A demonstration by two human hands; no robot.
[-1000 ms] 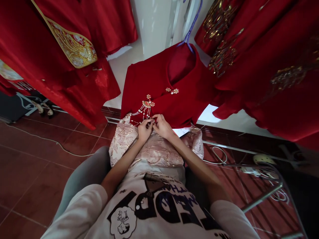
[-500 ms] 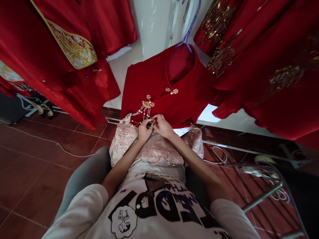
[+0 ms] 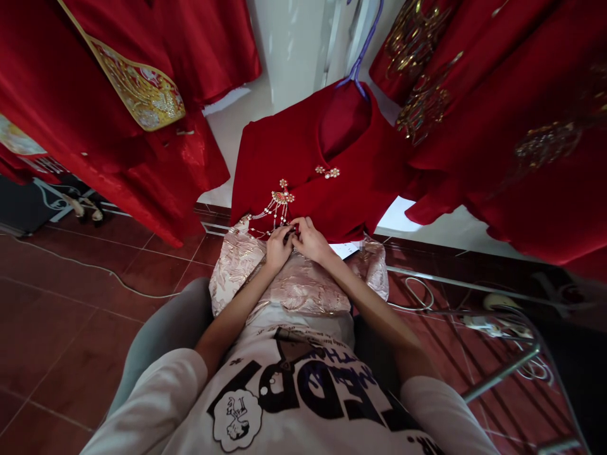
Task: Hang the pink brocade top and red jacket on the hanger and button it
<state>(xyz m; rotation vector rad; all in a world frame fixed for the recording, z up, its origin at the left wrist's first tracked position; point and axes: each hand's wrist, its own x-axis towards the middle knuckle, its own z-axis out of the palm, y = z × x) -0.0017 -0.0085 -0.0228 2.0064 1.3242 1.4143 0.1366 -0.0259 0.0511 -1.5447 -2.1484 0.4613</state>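
A red garment [image 3: 265, 148] with a stand-up neckline hangs from a purple hanger [image 3: 356, 71], its lower part reaching my lap. My left hand [image 3: 279, 249] and my right hand [image 3: 310, 240] meet at its lower front, fingertips bent together in a pinch. What lies between them is too small and shaded to make out. Just above my left fingers, bead strands dangle from a fan-shaped jewelled ornament [image 3: 283, 197]. A flower-shaped jewelled fastener [image 3: 327, 172] sits below the neckline. Pink brocade fabric [image 3: 303, 287] is spread over my lap beneath both hands.
Red garments [image 3: 128, 158] hang at the left, and more red garments [image 3: 512, 139] with gold decoration at the right. A white paper [image 3: 346, 250] lies beside my right wrist. At the lower right stands a metal-framed rack [image 3: 505, 373] near white cables [image 3: 535, 363].
Both hands stay at the same spot, the left fingers shifting very slightly. The garment and ornament look unmoved.
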